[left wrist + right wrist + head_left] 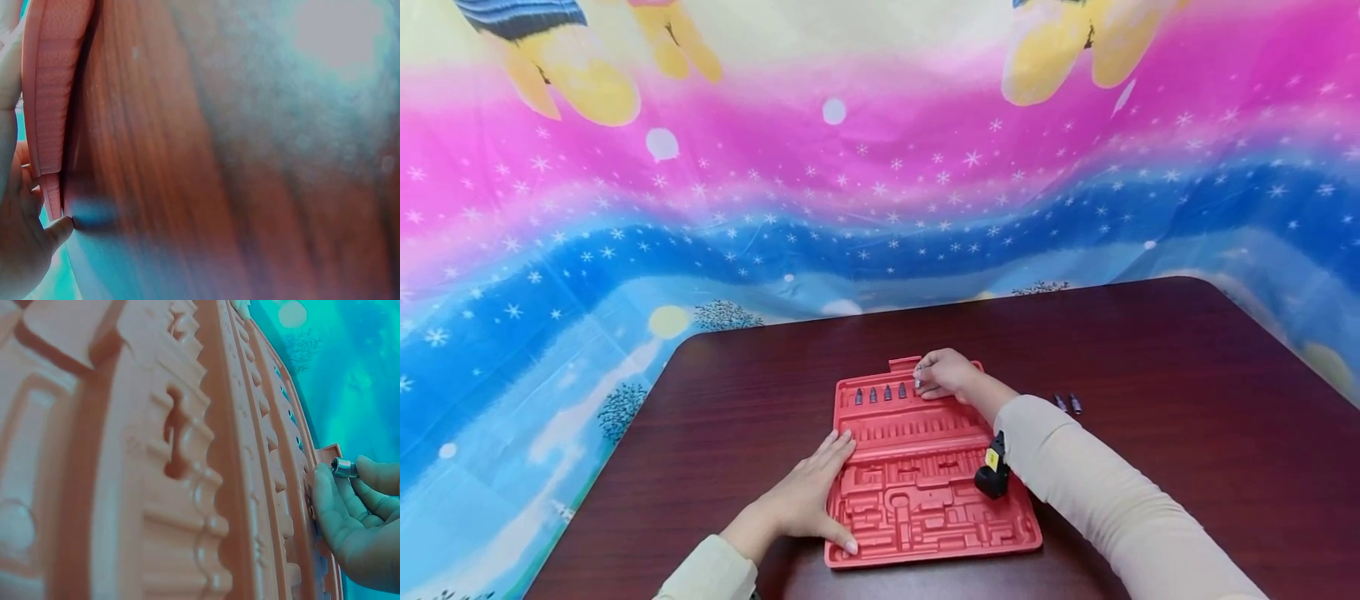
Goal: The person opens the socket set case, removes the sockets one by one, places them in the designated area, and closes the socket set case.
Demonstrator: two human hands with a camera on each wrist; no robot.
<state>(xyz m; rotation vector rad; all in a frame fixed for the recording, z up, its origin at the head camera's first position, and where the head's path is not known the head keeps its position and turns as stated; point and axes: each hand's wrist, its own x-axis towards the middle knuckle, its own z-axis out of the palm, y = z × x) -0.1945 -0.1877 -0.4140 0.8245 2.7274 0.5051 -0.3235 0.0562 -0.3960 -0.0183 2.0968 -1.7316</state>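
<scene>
An open red plastic tool case (925,497) lies on the table with its moulded slots facing up. My right hand (950,372) is at the far row of slots and pinches a small metal socket bit (343,467) between thumb and fingers. Several dark bits (887,392) stand side by side in that row, just left of the hand. My left hand (805,496) rests along the case's left edge with straight fingers, its thumb over the near left corner. The left wrist view shows the case's red side wall (53,94) beside this hand.
Two loose bits (1068,404) lie on the dark wooden table (1165,375), right of the case and close to the right sleeve. A black wrist camera (992,475) hangs over the case's right side. A colourful printed cloth (895,192) hangs behind the table.
</scene>
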